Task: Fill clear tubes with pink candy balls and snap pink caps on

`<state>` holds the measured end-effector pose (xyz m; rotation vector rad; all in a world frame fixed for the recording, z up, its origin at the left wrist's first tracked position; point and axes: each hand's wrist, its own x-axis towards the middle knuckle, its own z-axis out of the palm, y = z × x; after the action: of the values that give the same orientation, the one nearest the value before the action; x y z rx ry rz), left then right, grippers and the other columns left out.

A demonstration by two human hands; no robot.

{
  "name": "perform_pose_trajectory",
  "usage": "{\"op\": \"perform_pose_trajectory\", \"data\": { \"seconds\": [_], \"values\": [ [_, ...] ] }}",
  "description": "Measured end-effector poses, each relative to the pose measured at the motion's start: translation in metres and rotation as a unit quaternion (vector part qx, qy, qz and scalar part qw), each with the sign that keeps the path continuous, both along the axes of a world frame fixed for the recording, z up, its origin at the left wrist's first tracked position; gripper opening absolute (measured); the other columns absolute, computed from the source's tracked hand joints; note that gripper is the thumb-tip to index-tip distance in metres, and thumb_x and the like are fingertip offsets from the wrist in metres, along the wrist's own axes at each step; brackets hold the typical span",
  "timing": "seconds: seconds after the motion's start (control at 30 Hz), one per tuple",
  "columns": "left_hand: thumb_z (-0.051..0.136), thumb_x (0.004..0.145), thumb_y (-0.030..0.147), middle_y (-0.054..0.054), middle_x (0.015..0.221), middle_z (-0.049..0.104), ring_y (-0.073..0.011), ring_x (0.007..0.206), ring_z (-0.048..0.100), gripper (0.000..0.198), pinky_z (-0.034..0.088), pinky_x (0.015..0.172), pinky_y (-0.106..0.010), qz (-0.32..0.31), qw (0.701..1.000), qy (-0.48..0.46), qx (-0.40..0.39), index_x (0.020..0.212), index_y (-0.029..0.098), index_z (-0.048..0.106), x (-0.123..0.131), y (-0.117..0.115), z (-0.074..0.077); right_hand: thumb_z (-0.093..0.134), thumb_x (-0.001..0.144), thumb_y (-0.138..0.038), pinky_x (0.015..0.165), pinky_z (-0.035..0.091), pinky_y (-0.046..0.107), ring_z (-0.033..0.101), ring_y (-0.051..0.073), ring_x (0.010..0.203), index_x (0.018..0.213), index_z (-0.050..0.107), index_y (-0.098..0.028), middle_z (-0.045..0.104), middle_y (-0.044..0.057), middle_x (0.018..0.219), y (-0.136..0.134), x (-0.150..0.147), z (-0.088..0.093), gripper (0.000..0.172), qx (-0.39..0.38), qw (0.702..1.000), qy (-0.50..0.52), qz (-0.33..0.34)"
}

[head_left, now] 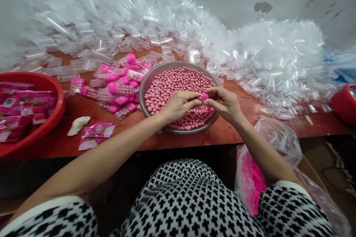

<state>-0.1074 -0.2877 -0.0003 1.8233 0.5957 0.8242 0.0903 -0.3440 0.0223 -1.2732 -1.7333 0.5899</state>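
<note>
Over a grey metal bowl (141, 98) full of small pink candy balls (169, 85), my two hands meet with their fingertips together. A small bright pink cap (205, 97) is pinched between them. My left hand (182, 105) closes on its left side, thumb and fingers pressed together. From the right, my right hand (226, 103) grips it between thumb and forefinger. A bit more pink shows just below the right thumb; I cannot make out what it is. Left of the bowl lies a pile of clear tubes of pink balls (119, 89) with pink caps.
Clear empty tubes (172, 22) are heaped along the wall. A red basin (59, 100) at left holds pink packets. Near it lie a crumpled white piece (78, 125) and loose pink packets (97, 133). A plastic bag (247, 177) with pink contents hangs below the table edge, right.
</note>
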Motion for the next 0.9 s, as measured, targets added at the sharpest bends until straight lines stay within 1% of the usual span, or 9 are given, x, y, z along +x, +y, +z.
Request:
{"op": "perform_pose_trajectory", "data": {
  "seconds": [0.2,0.3,0.37,0.47,0.57,0.63,0.73,0.8,0.9],
  "values": [
    [0.064,0.093,0.027,-0.002,0.090,0.080,-0.0157,0.078,0.074,0.019,0.053,0.073,-0.023,0.031,0.992,-0.016,0.122,0.100,0.020,0.080,0.000,-0.002,-0.005,0.069,0.091,-0.026,0.070,0.051,0.028,0.064,0.015,0.073,0.095,0.067,-0.022,0.070,0.001,0.083,-0.005,0.003,-0.005,0.006,0.146,0.980,-0.126,0.044],
    [0.062,0.093,0.023,-0.002,0.086,0.080,-0.0154,0.074,0.073,0.018,0.051,0.069,-0.023,0.028,0.985,0.003,0.170,0.093,0.021,0.080,0.002,-0.003,-0.007,0.064,0.094,-0.021,0.068,0.051,0.028,0.063,0.016,0.073,0.097,0.066,-0.022,0.068,0.002,0.080,-0.010,0.002,-0.008,0.004,0.179,0.966,-0.175,0.060],
    [0.062,0.093,0.023,-0.002,0.083,0.080,-0.0146,0.070,0.071,0.018,0.048,0.065,-0.022,0.026,0.985,0.025,0.168,0.092,0.020,0.080,0.003,-0.004,-0.007,0.064,0.095,-0.020,0.068,0.052,0.028,0.064,0.016,0.074,0.099,0.067,-0.022,0.069,0.003,0.082,-0.012,0.002,-0.011,0.006,0.188,0.963,-0.185,0.062],
    [0.065,0.090,0.022,-0.003,0.083,0.079,-0.0145,0.072,0.070,0.016,0.049,0.069,-0.022,0.017,0.993,0.045,0.109,0.091,0.019,0.081,0.007,-0.005,-0.004,0.070,0.091,-0.021,0.069,0.055,0.028,0.068,0.017,0.075,0.102,0.071,-0.023,0.074,0.003,0.086,-0.013,0.005,-0.014,0.012,0.185,0.970,-0.149,0.044],
    [0.069,0.086,0.020,-0.005,0.091,0.080,-0.0163,0.084,0.072,0.016,0.053,0.078,-0.024,-0.006,0.998,-0.018,-0.052,0.095,0.016,0.081,0.010,-0.003,0.000,0.076,0.086,-0.026,0.077,0.058,0.032,0.072,0.019,0.083,0.107,0.076,-0.027,0.078,0.004,0.094,-0.015,0.013,-0.013,0.021,0.102,0.993,-0.049,0.020],
    [0.070,0.085,0.021,-0.007,0.092,0.079,-0.0159,0.080,0.072,0.021,0.055,0.078,-0.027,-0.013,0.978,-0.099,-0.182,0.102,0.013,0.080,0.010,0.001,0.002,0.077,0.086,-0.035,0.084,0.060,0.038,0.075,0.022,0.091,0.114,0.077,-0.030,0.079,0.005,0.106,-0.018,0.021,-0.010,0.029,0.011,0.997,0.067,0.031],
    [0.075,0.082,0.023,-0.007,0.087,0.077,-0.0136,0.072,0.070,0.030,0.058,0.075,-0.030,-0.022,0.935,-0.180,-0.305,0.109,0.011,0.078,0.010,0.005,0.002,0.082,0.078,-0.041,0.083,0.064,0.042,0.077,0.024,0.090,0.119,0.075,-0.034,0.079,0.003,0.114,-0.025,0.030,-0.007,0.042,-0.072,0.970,0.224,0.069],
    [0.078,0.079,0.024,-0.007,0.089,0.078,-0.0140,0.074,0.070,0.032,0.059,0.078,-0.032,-0.033,0.928,-0.192,-0.319,0.108,0.011,0.079,0.010,0.005,0.000,0.087,0.072,-0.039,0.076,0.066,0.037,0.077,0.021,0.078,0.109,0.079,-0.034,0.081,0.001,0.103,-0.026,0.030,-0.006,0.038,-0.085,0.957,0.271,0.061],
    [0.079,0.077,0.025,-0.008,0.096,0.079,-0.0168,0.086,0.072,0.028,0.058,0.088,-0.034,-0.040,0.953,-0.173,-0.246,0.103,0.013,0.081,0.010,0.004,-0.003,0.087,0.072,-0.045,0.071,0.066,0.031,0.075,0.018,0.071,0.092,0.082,-0.029,0.080,0.001,0.086,-0.019,0.022,-0.005,0.026,-0.085,0.949,0.304,0.008]
  ]
}}
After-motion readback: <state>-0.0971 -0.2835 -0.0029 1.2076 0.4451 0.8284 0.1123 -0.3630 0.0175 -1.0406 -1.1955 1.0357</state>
